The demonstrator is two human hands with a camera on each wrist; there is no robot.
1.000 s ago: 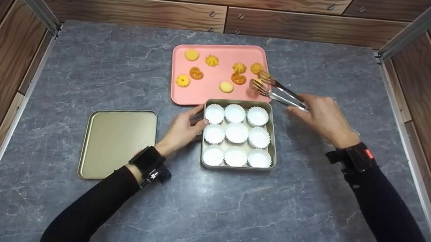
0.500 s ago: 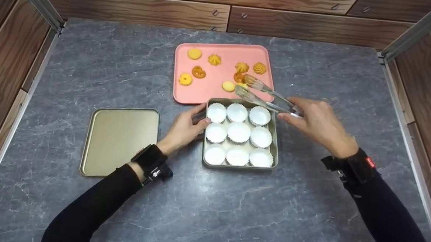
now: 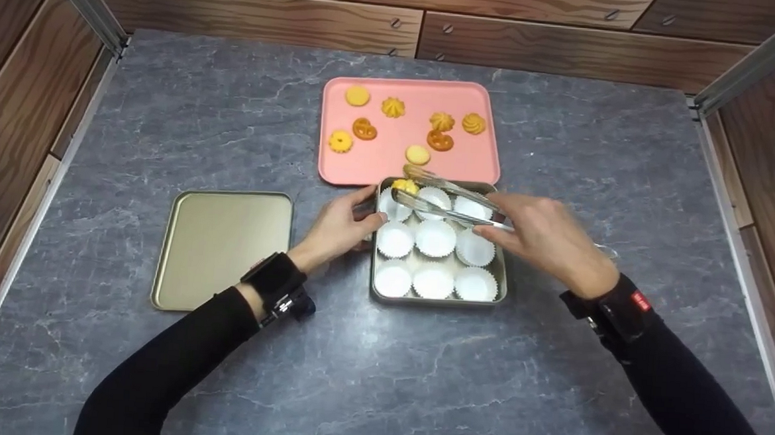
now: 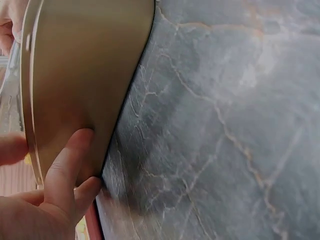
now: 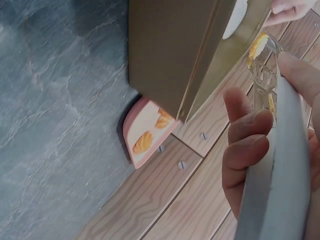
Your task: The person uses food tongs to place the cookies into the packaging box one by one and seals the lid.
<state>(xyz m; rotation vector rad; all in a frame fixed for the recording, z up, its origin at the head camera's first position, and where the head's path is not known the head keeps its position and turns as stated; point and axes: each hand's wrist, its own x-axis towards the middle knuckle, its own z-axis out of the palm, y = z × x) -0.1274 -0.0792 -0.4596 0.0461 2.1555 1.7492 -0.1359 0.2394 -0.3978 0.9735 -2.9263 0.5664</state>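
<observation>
My right hand (image 3: 546, 236) grips metal serving tongs (image 3: 454, 214) that reach across the back row of a square cookie tin (image 3: 437, 302). Between the tong tips is a yellow flower-shaped cookie (image 3: 405, 186), over the tin's back-left paper cup (image 3: 395, 206). The right wrist view also has the cookie (image 5: 258, 46) at the end of the tongs (image 5: 292, 150). At the tin's left side, my left hand (image 3: 344, 225) holds the wall, thumb over the rim. In the left wrist view, its fingers (image 4: 62, 170) press the outer wall (image 4: 85, 65). White paper cups fill the tin in rows.
Behind the tin lies a pink tray (image 3: 363, 166) bearing several cookies, among them a pretzel-shaped one (image 3: 364, 129) and a round one (image 3: 417, 155). The tin's lid (image 3: 226, 249) lies left on the grey marbled table (image 3: 379, 376). Wood-patterned panels (image 3: 318, 18) border the table.
The tongs have picked the yellow flower cookie off the tray's right side and carried it left and nearer, over the tin's back-left cup. My left hand stays on the tin.
</observation>
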